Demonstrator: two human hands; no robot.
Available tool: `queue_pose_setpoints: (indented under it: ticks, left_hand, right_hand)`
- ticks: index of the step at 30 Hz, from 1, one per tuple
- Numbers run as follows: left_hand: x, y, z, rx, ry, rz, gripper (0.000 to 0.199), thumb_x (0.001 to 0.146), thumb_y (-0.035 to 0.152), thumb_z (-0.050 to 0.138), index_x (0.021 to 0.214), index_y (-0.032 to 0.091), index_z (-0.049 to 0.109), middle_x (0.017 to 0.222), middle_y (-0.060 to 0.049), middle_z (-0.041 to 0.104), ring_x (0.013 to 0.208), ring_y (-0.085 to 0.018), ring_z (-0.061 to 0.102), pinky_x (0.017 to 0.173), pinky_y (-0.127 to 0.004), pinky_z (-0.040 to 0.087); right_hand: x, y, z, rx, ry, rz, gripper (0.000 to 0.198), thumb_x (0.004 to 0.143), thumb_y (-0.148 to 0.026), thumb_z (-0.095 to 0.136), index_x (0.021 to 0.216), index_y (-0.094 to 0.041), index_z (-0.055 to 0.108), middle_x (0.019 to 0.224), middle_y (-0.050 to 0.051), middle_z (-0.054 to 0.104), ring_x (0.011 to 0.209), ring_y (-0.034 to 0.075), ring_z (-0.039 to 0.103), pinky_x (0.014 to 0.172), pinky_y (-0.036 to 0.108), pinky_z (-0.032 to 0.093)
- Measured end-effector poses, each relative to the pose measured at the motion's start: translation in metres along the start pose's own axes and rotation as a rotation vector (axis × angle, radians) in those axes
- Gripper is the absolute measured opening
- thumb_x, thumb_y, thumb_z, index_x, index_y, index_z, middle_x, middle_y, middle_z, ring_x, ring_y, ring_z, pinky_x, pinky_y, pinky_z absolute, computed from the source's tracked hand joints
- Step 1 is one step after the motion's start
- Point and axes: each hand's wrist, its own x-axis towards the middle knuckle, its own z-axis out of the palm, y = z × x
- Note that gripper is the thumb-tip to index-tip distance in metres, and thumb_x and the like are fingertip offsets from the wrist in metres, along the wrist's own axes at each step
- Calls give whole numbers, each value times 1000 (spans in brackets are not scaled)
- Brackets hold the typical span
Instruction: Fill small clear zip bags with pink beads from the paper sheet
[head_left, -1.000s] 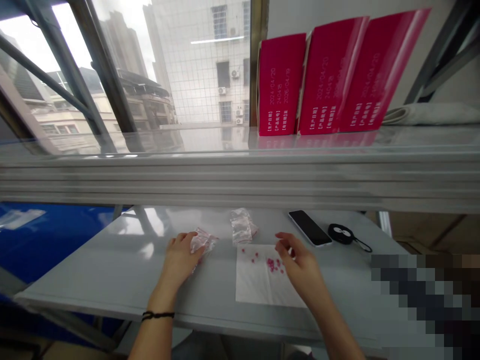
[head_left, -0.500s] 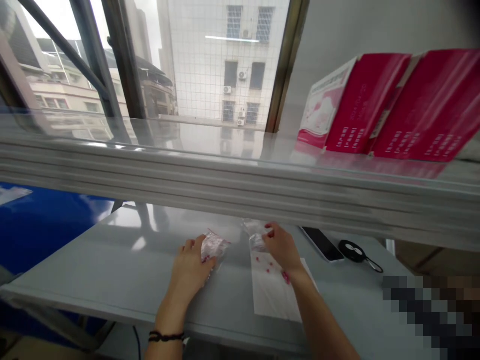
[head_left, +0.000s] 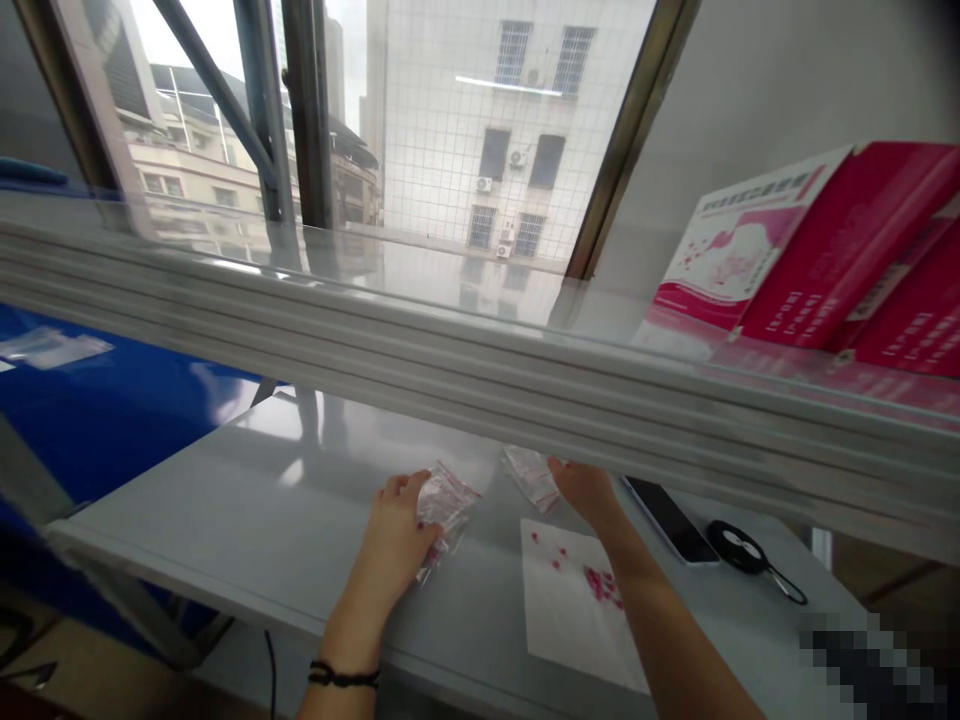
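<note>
My left hand (head_left: 397, 530) rests at the middle of the table with thumb and fingers closed on a clear plastic bag (head_left: 450, 500) with small red pieces near its lower part. Farther right, my right hand (head_left: 589, 490) has its curled fingers at the edge of a second clear plastic bag (head_left: 530, 477), close under the shelf; part of its grip is hidden. A white sheet of paper (head_left: 551, 625) lies below my right forearm. On it sits a cluster of small red pieces (head_left: 598, 582), with several more scattered to the left.
A smartphone (head_left: 670, 520) and a round black object with a loop (head_left: 739, 548) lie to the right. A shelf edge (head_left: 450, 370) crosses above the table (head_left: 247, 500), bearing red and white boxes (head_left: 847, 240). Left stands a blue surface (head_left: 150, 400) with plastic bags.
The view has tilted and shifted. My right hand has moved back from the paper with its bag, which now lies flatter. More red pieces show on the paper. My left hand keeps its bag.
</note>
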Motion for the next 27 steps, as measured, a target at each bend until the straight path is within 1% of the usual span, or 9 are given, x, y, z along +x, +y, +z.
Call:
queue_pose_setpoints:
  ticks: [3, 6, 9, 12, 17, 20, 23, 25, 27]
  left_hand:
    - [1, -3, 2, -24, 16, 0, 68, 68, 5, 69, 135, 13, 60, 130, -18, 52, 117, -29, 58, 107, -40, 41]
    - [3, -6, 4, -52, 35, 20, 64, 69, 5, 68, 132, 14, 61, 129, -17, 56, 113, -28, 61, 103, -39, 45]
    - [3, -8, 4, -47, 22, 15, 58, 72, 6, 66, 128, 15, 62, 117, -15, 66, 104, -27, 65, 94, -37, 49]
    - [3, -5, 2, -16, 35, 0, 49, 75, 8, 62, 124, 15, 64, 101, -11, 73, 95, -26, 68, 89, -37, 50]
    - [5, 3, -2, 11, 115, -15, 48, 79, 16, 63, 126, 16, 63, 101, -10, 73, 96, -28, 67, 91, -40, 49]
    - [8, 2, -2, 0, 160, -23, 51, 80, 22, 64, 130, 18, 61, 102, -10, 73, 101, -29, 66, 92, -42, 50]
    - [10, -3, 1, -77, 202, 16, 56, 78, 24, 63, 133, 18, 57, 108, -10, 74, 105, -29, 66, 95, -44, 50]
    - [11, -8, 4, -121, 210, 49, 50, 76, 25, 63, 126, 19, 61, 111, -10, 74, 107, -29, 66, 98, -44, 49]
    - [13, -12, 6, -128, 211, 58, 39, 76, 28, 62, 114, 19, 67, 110, -11, 74, 106, -30, 66, 97, -45, 49]
  right_hand:
    - [-33, -6, -2, 7, -70, -12, 16, 85, -29, 67, 97, -21, 74, 92, 7, 71, 78, 22, 66, 75, 38, 55]
    - [-71, -12, -9, 57, -133, -41, 21, 89, -29, 58, 102, -22, 73, 97, 7, 69, 77, 21, 66, 66, 33, 53]
    - [-96, -17, -22, 124, -134, -57, 21, 92, -30, 55, 102, -23, 71, 103, 8, 68, 79, 19, 66, 61, 29, 51]
    - [-107, -15, -42, 134, -138, -55, 19, 92, -32, 56, 100, -24, 71, 99, 7, 68, 76, 19, 65, 59, 28, 51]
    - [-122, 10, -64, 203, -74, -4, 20, 92, -37, 59, 101, -24, 71, 93, 6, 70, 81, 21, 67, 68, 29, 53]
    - [-136, 22, -64, 242, -24, 17, 20, 92, -38, 61, 102, -23, 70, 92, 6, 70, 81, 22, 68, 72, 30, 54]
    - [-147, 19, -58, 201, -15, -49, 20, 93, -33, 58, 108, -24, 69, 92, 5, 69, 78, 20, 67, 71, 30, 54]
    - [-151, 11, -53, 180, -51, -114, 21, 95, -28, 55, 110, -25, 68, 90, 5, 67, 75, 19, 65, 68, 29, 53]
    - [-152, 4, -50, 175, -84, -152, 22, 96, -25, 51, 110, -25, 67, 90, 5, 67, 76, 20, 64, 68, 29, 52]
